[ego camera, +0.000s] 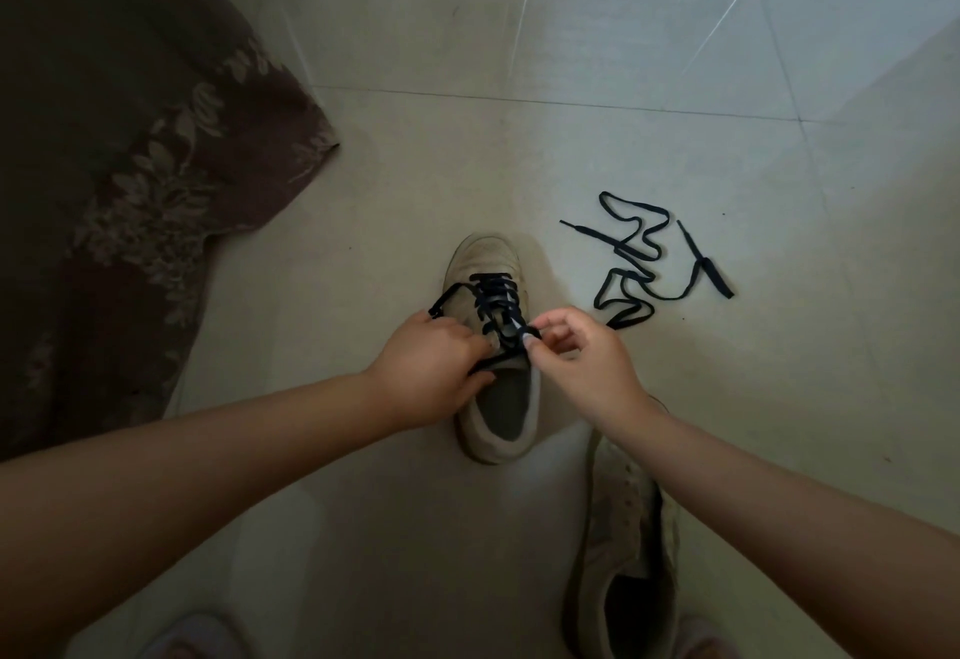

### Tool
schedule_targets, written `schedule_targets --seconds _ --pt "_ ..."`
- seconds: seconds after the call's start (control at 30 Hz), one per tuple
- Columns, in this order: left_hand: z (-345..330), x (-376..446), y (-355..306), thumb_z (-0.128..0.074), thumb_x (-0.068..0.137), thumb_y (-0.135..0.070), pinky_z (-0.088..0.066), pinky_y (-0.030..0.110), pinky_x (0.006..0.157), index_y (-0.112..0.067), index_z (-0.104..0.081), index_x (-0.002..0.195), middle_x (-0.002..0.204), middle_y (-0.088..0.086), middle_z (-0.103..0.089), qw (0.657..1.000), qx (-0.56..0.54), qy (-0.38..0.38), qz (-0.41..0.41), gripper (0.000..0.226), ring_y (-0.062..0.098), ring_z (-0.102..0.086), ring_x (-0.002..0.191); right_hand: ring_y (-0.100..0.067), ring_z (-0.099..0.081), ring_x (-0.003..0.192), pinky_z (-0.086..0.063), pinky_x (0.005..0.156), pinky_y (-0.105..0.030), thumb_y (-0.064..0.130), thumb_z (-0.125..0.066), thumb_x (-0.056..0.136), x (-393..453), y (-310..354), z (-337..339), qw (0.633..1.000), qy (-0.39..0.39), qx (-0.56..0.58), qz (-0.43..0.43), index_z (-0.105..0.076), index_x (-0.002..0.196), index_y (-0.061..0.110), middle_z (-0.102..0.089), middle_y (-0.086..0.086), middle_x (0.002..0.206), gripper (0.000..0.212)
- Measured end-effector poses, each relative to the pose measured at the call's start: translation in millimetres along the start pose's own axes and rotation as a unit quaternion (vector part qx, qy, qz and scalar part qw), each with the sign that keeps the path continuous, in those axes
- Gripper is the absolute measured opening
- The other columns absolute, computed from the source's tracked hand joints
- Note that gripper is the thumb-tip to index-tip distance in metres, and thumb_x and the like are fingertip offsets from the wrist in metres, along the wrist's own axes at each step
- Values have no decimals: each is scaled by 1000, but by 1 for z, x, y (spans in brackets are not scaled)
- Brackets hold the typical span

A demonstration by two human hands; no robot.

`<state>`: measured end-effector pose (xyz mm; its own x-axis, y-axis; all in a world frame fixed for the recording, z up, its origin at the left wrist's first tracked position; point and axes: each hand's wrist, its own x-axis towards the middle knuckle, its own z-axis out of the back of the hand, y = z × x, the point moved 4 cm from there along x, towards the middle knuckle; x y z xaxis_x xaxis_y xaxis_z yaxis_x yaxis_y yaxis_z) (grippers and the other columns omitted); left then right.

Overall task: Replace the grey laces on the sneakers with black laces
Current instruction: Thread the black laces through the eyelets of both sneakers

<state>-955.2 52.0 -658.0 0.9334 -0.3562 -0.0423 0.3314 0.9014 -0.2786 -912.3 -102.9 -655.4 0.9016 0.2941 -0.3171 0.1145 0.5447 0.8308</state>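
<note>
Sneaker [496,346], pale and worn, centre of the frame, standing on the tiled floor [571,149] with its toe toward the top of the picture. Black lace [493,295] already crossed through its upper eyelets.

Left hand [434,372]: curled over the left side of the sneaker's opening, its grip closed on one end of the black lace, which loops out past the knuckles.

Right hand [582,352]: just right of the tongue, thumb and forefinger pinching the other lace end (other fingers loosely bent).

Second sneaker [623,554], lower right of the frame, lying beneath the right forearm; no lace can be made out in it.

Spare black lace [631,253], loose and tangled on the floor, right of centre, near the first sneaker's toe but apart from it.

Brown floral cloth [130,165], upper left of the frame.
</note>
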Motion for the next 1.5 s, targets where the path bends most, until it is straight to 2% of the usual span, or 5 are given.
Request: schedule_targets --seconds 0.17,0.3,0.87,1.1,1.5 --pt "9 -5 4 -40 90 -32 -42 28 58 -20 -51 69 61 -2 -56 992 -95 -40 -78 27 21 -56 57 0 -46 56 -41 58 -14 15 -66 84 2 1 3 999 1 -39 19 -62 92 20 -51 5 65 10" --pt "-1 -38 38 -33 87 -46 -34 31 52 -21 -38 60 50 -5 -38 975 -215 -18 50 37 12 -40 48 -1 -46 57 -43 61 -23 16 -67 82 3 -1 4 999 -11 -46 21 -63 83 18 -51 9 62 5" --pt "-41 -81 30 -33 88 -60 -46 29 65 -21 -56 59 58 -7 -59 872 -413 201 172 54 5 -55 55 -7 -48 60 -47 65 -31 16 -62 82 2 7 0 990 21 -132 40 -59 96 24 -49 7 63 16" --pt "-41 -86 74 -57 84 -55 -37 28 61 -23 -47 90 91 -7 -54 956 -68 98 267 34 19 -57 85 -2 -43 57 -41 62 -20 15 -63 85 3 6 -7 994 34 -98 26 -59 98 20 -47 8 64 15" --pt "-40 -108 81 -45 77 -19 -30 32 60 -15 -58 86 81 5 -57 993 112 14 -36 17 23 -54 70 -5 -50 76 -47 70 -20 20 -63 85 1 13 -3 982 30 -167 86 -52 115 21 -49 7 86 31"
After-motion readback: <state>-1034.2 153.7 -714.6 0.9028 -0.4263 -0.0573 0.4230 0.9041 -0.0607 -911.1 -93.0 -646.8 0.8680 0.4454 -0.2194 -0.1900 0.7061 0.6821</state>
